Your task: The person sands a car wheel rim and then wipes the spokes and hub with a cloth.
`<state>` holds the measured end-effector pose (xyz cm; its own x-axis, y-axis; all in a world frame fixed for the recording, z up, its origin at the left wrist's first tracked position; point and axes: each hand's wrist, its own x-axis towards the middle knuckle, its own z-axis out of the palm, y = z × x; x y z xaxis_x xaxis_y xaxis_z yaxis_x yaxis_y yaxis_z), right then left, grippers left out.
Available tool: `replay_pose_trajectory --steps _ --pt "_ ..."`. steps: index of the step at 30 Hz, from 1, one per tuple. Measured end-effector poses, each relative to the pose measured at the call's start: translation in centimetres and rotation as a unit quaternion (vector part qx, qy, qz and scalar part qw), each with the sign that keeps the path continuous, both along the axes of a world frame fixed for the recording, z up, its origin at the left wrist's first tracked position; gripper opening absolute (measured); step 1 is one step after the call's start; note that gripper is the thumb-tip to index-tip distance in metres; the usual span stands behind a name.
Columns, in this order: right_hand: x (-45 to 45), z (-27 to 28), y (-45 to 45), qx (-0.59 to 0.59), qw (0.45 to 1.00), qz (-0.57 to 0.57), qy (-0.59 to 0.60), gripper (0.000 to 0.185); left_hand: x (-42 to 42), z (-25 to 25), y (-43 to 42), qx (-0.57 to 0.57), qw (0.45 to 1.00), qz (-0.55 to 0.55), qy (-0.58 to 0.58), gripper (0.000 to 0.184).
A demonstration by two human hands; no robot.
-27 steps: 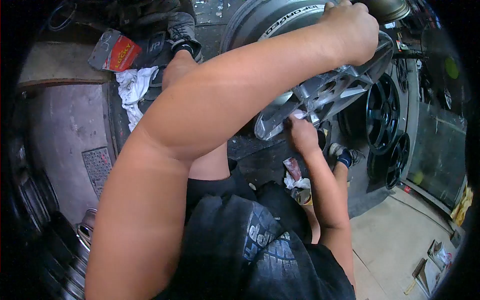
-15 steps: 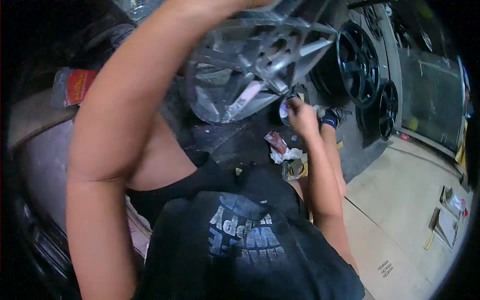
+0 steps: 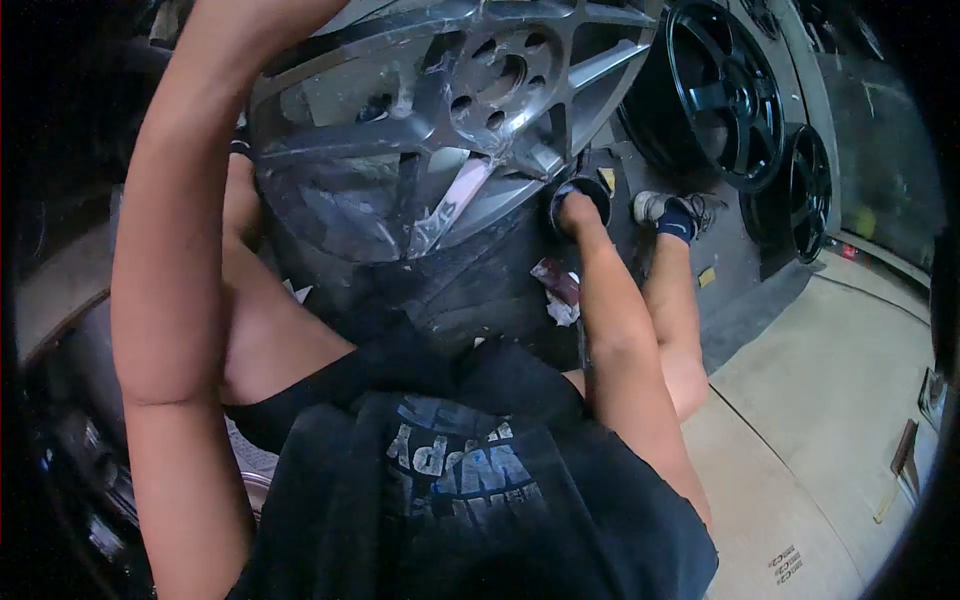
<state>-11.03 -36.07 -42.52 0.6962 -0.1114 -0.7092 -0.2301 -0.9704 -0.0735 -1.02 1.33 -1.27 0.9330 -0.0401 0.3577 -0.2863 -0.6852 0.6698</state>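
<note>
A large grey alloy wheel stands tilted in front of me, its spokes scuffed and one carrying a pale pink patch. My left forearm reaches up along the wheel's left side; the hand itself is past the top edge of the view. Low at the wheel's right side, my right hand dips into a round dark bowl-like container on the floor. Its fingers are hidden inside, so their grip does not show. Near that hand lies a dark red packet or tube on crumpled white paper.
Two black wheels, a larger one and a smaller one, stand at the right. Small yellow pieces lie on the dark mat. My shoe is beside the container. Beige flooring extends at right, with a brush-like tool.
My right hand has gone down into the round container, its fingers now hidden. My left arm has shifted left, its hand leaving the view. The camera view has shifted, showing more of the wheel.
</note>
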Motion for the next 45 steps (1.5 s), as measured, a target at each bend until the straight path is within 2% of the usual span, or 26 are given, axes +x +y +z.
replay_pose_trajectory --steps 2,4,5,6,7,8,10,11,14,18,20,21,22,24,26,27,30,32,33,34,38,40,41,42,44,45 --pt "-0.4 -3.2 0.1 0.001 0.998 0.06 -0.027 0.028 -0.4 0.1 -0.7 -0.02 1.0 0.001 -0.005 0.031" --pt "-0.3 -2.6 -0.2 0.015 0.999 0.035 -0.017 0.028 0.1 -0.6 -1.1 -0.042 0.999 0.007 -0.007 0.03" --pt "-0.1 -3.0 -0.7 0.006 0.995 0.093 0.021 0.029 -0.4 -0.5 -1.5 -0.062 0.998 -0.003 -0.006 0.03" --pt "0.5 -2.4 -1.1 -0.004 0.987 0.151 0.052 0.03 -0.6 -0.1 -2.1 -0.034 0.999 0.006 -0.023 0.03" --pt "0.8 -1.5 -1.8 -0.011 0.988 0.144 0.047 0.03 -0.8 0.2 -2.7 -0.005 0.999 0.015 -0.04 0.03" --pt "1.1 -0.5 -2.6 0.103 0.989 0.036 0.097 0.026 -1.1 0.6 -3.3 0.023 0.998 0.025 -0.058 0.03" --pt "1.1 3.4 -3.4 0.32 0.911 -0.175 0.193 0.018 -1.2 0.4 -3.0 0.029 0.998 0.043 -0.047 0.031" --pt "1.5 6.4 -3.7 0.321 0.909 -0.167 0.205 0.016 -1.2 0.3 -2.7 0.03 0.997 0.05 -0.043 0.031" --pt "1.5 8.2 -8.3 0.348 0.888 -0.254 0.161 0.013 -0.6 -0.6 -1.6 -0.038 0.999 0.001 -0.022 0.032" --pt "0.0 7.0 -12.4 0.291 0.915 -0.247 0.133 0.009 0.1 -0.7 -1.1 -0.055 0.998 0.0 0.01 0.032" --pt "-1.5 3.5 -13.5 0.14 0.952 -0.249 0.114 0.016 -0.1 -0.9 -1.1 0.107 0.988 0.076 -0.078 0.032" --pt "-2.4 2.6 -13.3 0.025 0.995 -0.087 0.045 0.023 -0.3 -0.8 -1.3 0.161 0.976 0.103 -0.107 0.032" --pt "-3.0 2.0 -13.1 -0.09 0.992 0.079 -0.029 0.03 -1.1 -0.2 -2.0 0.118 0.988 0.058 -0.083 0.032" --pt "-4.3 0.7 -12.5 -0.115 0.991 0.026 -0.07 0.028 -0.8 -0.1 -1.8 0.078 0.995 0.018 -0.057 0.032" --pt "-5.7 -1.1 -12.3 -0.074 0.978 -0.142 -0.134 0.028 0.1 -0.7 -0.9 -0.01 0.999 -0.023 -0.03 0.031" --pt "-6.3 -2.2 -12.5 -0.072 0.979 -0.138 -0.133 0.028 0.2 -0.8 -0.9 -0.039 0.998 -0.035 -0.021 0.031" --pt "-8.4 -4.0 -12.2 -0.145 0.975 -0.165 -0.039 0.026 -0.7 -0.4 -2.5 0.073 0.995 0.009 -0.063 0.03" --pt "-9.3 -3.9 -11.1 -0.144 0.945 -0.266 -0.121 0.033 0.1 -0.9 -1.3 -0.027 0.998 -0.02 -0.047 0.03" --pt "-9.1 -3.9 -11.6 -0.153 0.948 -0.261 -0.101 0.037 0.5 -1.1 -0.9 -0.06 0.997 -0.028 -0.043 0.03" --pt "-8.0 0.1 -10.1 -0.151 0.966 -0.204 -0.054 0.034 0.8 -1.0 -0.6 -0.059 0.998 -0.017 -0.025 0.03" --pt "-2.6 2.4 -13.3 -0.122 0.965 -0.174 -0.154 0.043 -0.5 -0.5 -0.9 -0.037 0.999 0.004 -0.034 0.03" --pt "0.3 5.9 -13.4 -0.056 0.974 -0.13 -0.178 0.04 -1.0 0.6 -0.9 -0.019 1.0 0.002 -0.005 0.03" --pt "1.0 5.2 -13.3 -0.052 0.974 -0.128 -0.179 0.04 -1.0 0.7 -0.6 -0.012 1.0 0.002 0.014 0.03" --pt "1.7 3.9 -13.2 0.028 0.981 -0.112 -0.154 0.039 -1.1 0.9 -0.4 -0.004 0.999 0.002 0.032 0.029" --pt "2.5 9.8 -6.4 0.081 0.993 -0.034 -0.076 0.037 -0.6 0.3 0.3 -0.001 1.0 -0.017 -0.019 0.03" --pt "1.9 5.2 -6.7 0.104 0.99 0.029 -0.089 0.035 -0.5 0.3 0.6 -0.008 0.999 -0.028 -0.033 0.031"
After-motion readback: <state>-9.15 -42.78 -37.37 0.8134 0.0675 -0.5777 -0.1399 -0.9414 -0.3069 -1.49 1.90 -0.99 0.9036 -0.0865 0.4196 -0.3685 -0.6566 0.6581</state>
